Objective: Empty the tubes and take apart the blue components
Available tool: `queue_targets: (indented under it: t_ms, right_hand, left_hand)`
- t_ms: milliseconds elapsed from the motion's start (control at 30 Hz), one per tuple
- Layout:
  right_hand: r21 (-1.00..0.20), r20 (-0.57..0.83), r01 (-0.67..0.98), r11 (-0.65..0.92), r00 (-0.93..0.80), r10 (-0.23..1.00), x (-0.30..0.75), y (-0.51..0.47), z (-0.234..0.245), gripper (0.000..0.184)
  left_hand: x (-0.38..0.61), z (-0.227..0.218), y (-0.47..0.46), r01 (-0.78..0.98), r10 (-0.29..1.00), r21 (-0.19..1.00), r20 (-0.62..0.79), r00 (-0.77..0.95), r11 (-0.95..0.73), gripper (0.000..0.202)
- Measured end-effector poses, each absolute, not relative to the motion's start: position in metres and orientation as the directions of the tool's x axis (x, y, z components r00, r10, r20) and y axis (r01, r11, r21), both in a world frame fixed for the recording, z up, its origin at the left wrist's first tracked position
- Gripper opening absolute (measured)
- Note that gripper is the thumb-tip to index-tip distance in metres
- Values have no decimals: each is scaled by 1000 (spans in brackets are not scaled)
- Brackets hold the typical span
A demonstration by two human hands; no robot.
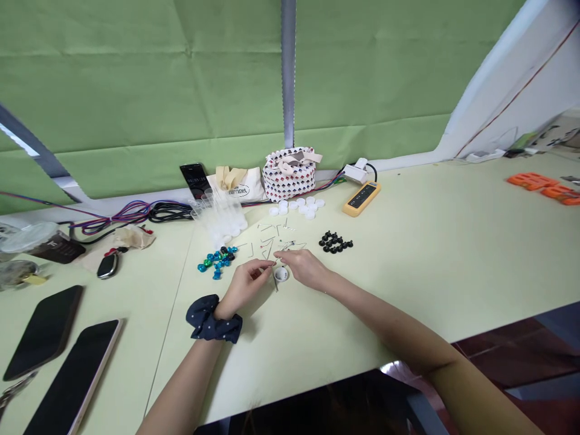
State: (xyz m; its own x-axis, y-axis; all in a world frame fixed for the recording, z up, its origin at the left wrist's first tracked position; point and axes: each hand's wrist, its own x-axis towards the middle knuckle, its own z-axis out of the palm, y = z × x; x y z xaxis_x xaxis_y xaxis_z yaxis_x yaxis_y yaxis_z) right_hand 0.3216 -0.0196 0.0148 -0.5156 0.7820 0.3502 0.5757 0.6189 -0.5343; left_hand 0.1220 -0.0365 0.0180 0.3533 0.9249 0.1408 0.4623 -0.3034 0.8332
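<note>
My left hand [247,283], with a dark dotted scrunchie [212,319] on the wrist, is pinched closed on a thin metal pin near the table's middle. My right hand [304,266] meets it from the right, fingers pinched on the same small pin. Just below the fingertips lies a small white cap [281,274] with another pin beside it. Several loose metal pins [272,234] are scattered beyond the hands. A pile of blue and green beads [216,260] lies to the left, and small black pieces [335,241] sit to the right.
White caps [296,207] and clear plastic tubes [222,216] lie further back, before two cloth bags [290,172]. A yellow power strip [361,197] sits right of them. Two phones [67,362] and a car key [107,264] lie left; orange parts [544,186] lie far right.
</note>
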Motion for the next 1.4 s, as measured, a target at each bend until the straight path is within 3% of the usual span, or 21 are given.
queue_targets:
  t_ms: [100, 200, 300, 400, 633, 767, 967, 1100, 1233, 1400]
  right_hand:
    - [-683, 363, 535, 498, -344, 866, 326, -8, 11, 29]
    - [-788, 273, 495, 366, -253, 928, 334, 4, 5, 32]
    - [-802, 196, 513, 306, -257, 946, 340, 10, -1, 34]
    - [-778, 200, 562, 282, -205, 958, 344, 11, 1, 23]
    - [-658, 234, 717, 228, -93, 968, 341, 41, 14, 27]
    - [-525, 232, 809, 263, -161, 959, 323, 76, 14, 22]
    - [-463, 273, 834, 300, -188, 944, 294, 90, 9, 20]
    - [-421, 337, 764, 489, -369, 866, 286, 65, 6, 29]
    - [-425, 276, 567, 706, -661, 698, 288, 47, 2, 19]
    - [-477, 222, 638, 605, -578, 785, 302, 58, -3, 16]
  left_hand:
    - [117, 16, -34, 614, 910, 681, 211, 357, -399, 28]
    - [106, 13, -26, 751, 904, 514, 323, 279, -415, 26]
    - [91, 9, -18, 850, 888, 379, 415, 198, -366, 22]
    - [81, 5, -13, 916, 903, 303, 413, 121, -262, 19]
    - [73, 3, -9, 958, 902, 238, 429, 46, -162, 25]
    - [69, 5, -12, 980, 901, 150, 431, 55, -132, 44]
    - [70, 0, -15, 992, 938, 88, 341, 58, -94, 41]
    - [69, -3, -13, 991, 947, 115, 319, 32, -72, 36]
    - [66, -3, -12, 985, 945, 155, 327, 26, -80, 31]
    - [64, -4, -13, 983, 945, 180, 326, -32, -29, 29]
